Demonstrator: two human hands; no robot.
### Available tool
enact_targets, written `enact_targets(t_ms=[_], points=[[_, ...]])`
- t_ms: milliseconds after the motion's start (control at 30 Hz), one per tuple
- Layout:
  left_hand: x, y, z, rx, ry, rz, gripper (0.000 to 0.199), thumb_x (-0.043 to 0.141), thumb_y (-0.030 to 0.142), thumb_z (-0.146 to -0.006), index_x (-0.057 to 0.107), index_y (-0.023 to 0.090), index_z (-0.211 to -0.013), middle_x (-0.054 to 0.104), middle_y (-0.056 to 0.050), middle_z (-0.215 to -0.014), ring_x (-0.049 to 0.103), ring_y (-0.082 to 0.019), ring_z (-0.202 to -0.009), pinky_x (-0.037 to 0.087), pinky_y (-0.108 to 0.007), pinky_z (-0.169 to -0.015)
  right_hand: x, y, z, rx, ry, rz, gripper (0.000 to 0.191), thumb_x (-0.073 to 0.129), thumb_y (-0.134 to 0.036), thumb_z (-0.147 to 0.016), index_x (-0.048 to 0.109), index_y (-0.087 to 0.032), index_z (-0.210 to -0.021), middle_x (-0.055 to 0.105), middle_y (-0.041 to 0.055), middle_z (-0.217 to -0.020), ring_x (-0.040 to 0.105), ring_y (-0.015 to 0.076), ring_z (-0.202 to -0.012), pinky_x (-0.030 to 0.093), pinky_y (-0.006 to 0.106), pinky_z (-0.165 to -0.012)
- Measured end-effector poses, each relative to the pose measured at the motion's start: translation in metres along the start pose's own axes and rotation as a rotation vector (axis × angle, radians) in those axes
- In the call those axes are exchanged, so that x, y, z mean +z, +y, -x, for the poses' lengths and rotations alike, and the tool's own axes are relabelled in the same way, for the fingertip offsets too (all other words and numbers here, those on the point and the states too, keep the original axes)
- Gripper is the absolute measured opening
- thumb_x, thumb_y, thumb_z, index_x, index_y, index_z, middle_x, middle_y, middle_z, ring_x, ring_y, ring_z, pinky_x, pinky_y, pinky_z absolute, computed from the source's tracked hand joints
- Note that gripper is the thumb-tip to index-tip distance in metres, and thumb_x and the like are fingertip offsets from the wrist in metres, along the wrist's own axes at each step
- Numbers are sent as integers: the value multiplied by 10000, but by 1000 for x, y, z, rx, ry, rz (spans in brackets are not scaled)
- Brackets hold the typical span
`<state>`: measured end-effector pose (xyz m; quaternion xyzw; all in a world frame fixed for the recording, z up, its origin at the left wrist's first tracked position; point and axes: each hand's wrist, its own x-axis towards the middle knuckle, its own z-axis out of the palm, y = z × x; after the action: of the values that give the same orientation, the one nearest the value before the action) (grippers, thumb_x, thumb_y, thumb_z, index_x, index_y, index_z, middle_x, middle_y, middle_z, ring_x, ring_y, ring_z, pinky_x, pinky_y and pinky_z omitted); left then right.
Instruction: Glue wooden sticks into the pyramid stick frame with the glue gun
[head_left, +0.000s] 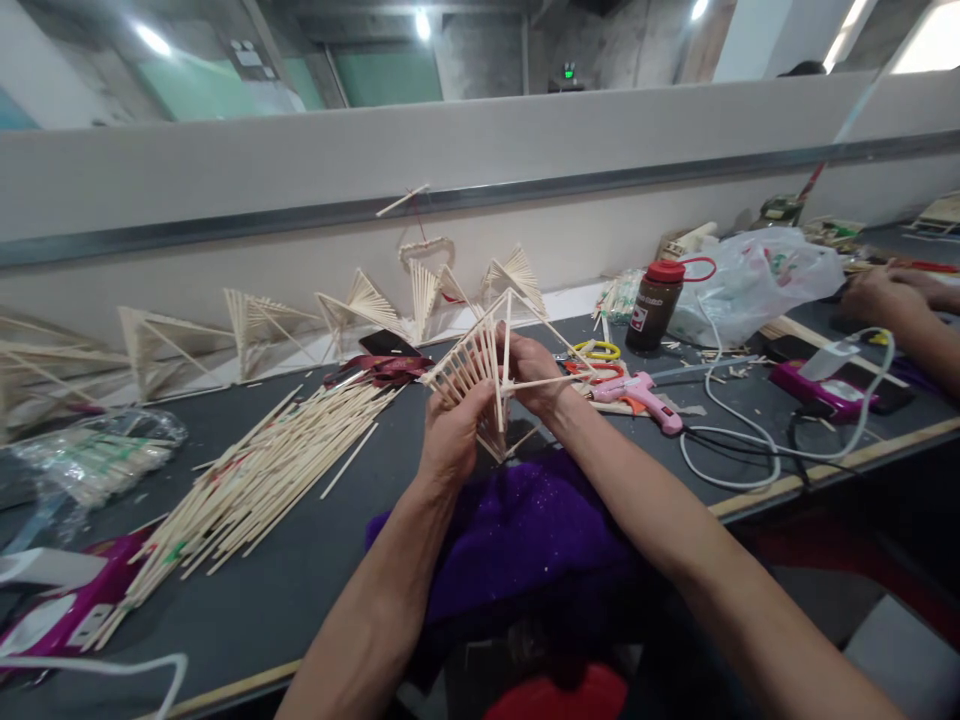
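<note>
Between my hands is a wooden stick frame (508,345), a slatted fan of thin sticks joined to longer struts that meet in points. My left hand (455,425) grips its left side, the thumb pressed along the slats. Behind the struts on the right, my right hand (531,368) closes around the frame, its fingers partly hidden. The frame is held above a purple cloth (525,535) at the table edge. A pink glue gun (646,400) lies right of my right forearm. To the left spreads a pile of loose wooden sticks (277,470).
Similar stick structures (360,305) stand along the wall. Yellow-handled scissors (598,350), a dark bottle with a red lid (654,308) and a plastic bag (757,285) are at the right. White cables (739,425) loop near a purple power strip (825,390). Another person's hands (889,300) are at far right.
</note>
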<state>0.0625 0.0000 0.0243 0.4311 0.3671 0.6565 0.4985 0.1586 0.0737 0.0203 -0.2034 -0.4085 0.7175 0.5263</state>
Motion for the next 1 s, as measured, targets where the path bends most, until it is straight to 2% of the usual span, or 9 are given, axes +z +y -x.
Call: enact_targets(t_ms=[133,233,367,467,600,733,833,900,1000], points=[[-3,3,-4,-2,31,11,411,797,260,-663,733,143,-1052,762,-78,-949,717,-186,-700,563,-246,-557,-1,-1,6,-52,30,72,375,705,-524,-781,669,-152,-812,597,-16,-617,485,87,-515,392,209,-474],[-7,5,-9,-2,76,25,367,777,259,-661,729,133,-1002,760,-74,-894,718,-195,-682,564,-253,-538,-3,-1,14,-96,67,207,264,727,-391,-755,712,-151,-866,690,19,-754,584,105,-630,444,220,-574],[-13,5,-16,-75,70,60,314,743,244,-645,728,110,-928,753,-80,-813,721,-202,-683,573,-264,-573,-6,3,19,-117,88,420,160,638,-281,-803,741,-162,-832,712,20,-759,581,98,-615,419,211,-559],[-15,3,-19,-133,71,91,253,735,220,-634,720,104,-858,733,-67,-732,722,-204,-696,588,-283,-641,-7,7,18,-109,47,528,184,586,-228,-833,757,-177,-878,716,12,-773,595,108,-640,444,216,-568],[-16,3,-21,-148,81,118,214,727,181,-635,711,115,-838,733,-62,-760,725,-202,-765,591,-293,-710,-3,7,21,-143,41,546,226,565,-177,-830,748,-205,-959,729,11,-904,632,135,-767,519,252,-669],[-17,3,-22,-128,103,126,230,747,175,-618,705,118,-837,733,-55,-790,708,-175,-740,570,-264,-687,1,3,27,-167,7,582,314,550,-132,-785,722,-218,-1034,720,18,-1041,640,153,-891,540,301,-800],[-20,1,-24,-107,93,114,235,757,198,-602,702,115,-814,724,-56,-763,693,-174,-722,544,-247,-643,0,-1,32,-171,17,642,376,565,-110,-727,716,-218,-1055,720,32,-1070,641,180,-997,518,340,-878],[-22,-3,-26,-99,96,101,224,754,211,-603,698,120,-800,716,-54,-744,683,-175,-711,524,-240,-615,-2,-5,36,-156,15,687,367,587,-136,-722,717,-210,-1057,728,44,-1056,646,191,-995,511,349,-862],[-23,-9,-29,-65,99,107,221,764,211,-592,683,128,-779,696,-35,-718,656,-156,-661,504,-238,-605,-5,-11,40,-111,-58,769,346,639,-202,-729,716,-187,-1066,738,59,-1008,657,193,-916,507,338,-790]])
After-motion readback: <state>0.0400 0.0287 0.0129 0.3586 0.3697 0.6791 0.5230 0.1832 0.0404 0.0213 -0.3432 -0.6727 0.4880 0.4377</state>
